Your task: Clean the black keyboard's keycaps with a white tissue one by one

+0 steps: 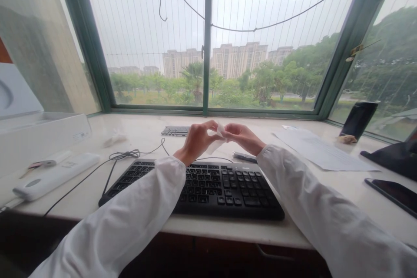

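Observation:
Both hands meet over the back of a black keyboard (257, 191), raised above the white sill. Between them is a thin white tissue or wipe (220, 130), partly hidden by the fingers. My left hand (199, 138) pinches it with thumb and forefinger from the left. From the right, the fingertips of my right hand (243, 135) are closed on the same piece. Several keycaps are off the keyboard's letter section. Behind my left hand lies a dark group of small keys (175, 130). A dark slim tool (244, 156) lies just below my right hand, its kind unclear.
On the left are a white power strip (57, 176), a white box (42, 137) and a coiled black cable (127, 154). To the right lie paper sheets (321, 150), a phone (395, 193) and a dark cylinder (358, 120). A green-framed window (206, 30) rises behind the sill.

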`<action>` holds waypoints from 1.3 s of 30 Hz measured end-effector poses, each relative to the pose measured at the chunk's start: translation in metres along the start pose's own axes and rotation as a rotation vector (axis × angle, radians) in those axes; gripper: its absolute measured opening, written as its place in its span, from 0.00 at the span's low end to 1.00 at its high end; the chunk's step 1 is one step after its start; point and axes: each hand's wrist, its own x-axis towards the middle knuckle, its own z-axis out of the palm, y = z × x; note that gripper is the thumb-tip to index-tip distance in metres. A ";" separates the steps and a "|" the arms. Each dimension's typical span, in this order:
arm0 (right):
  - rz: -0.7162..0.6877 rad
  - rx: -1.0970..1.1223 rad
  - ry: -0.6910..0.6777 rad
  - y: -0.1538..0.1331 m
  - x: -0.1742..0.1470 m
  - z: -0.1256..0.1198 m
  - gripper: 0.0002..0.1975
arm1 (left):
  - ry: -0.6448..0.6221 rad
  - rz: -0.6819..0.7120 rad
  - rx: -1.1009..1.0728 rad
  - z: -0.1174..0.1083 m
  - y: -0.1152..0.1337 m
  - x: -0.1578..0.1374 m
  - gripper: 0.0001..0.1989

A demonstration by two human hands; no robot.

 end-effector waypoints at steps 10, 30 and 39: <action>-0.035 0.152 0.041 0.006 -0.005 0.003 0.18 | 0.089 0.106 -0.034 0.005 0.002 -0.004 0.10; 0.092 0.351 0.196 0.006 -0.005 0.006 0.21 | 0.041 0.082 -0.058 0.009 0.004 -0.004 0.12; -0.017 -0.672 0.664 0.017 -0.011 -0.042 0.10 | 0.017 0.093 -0.003 0.005 -0.002 -0.001 0.07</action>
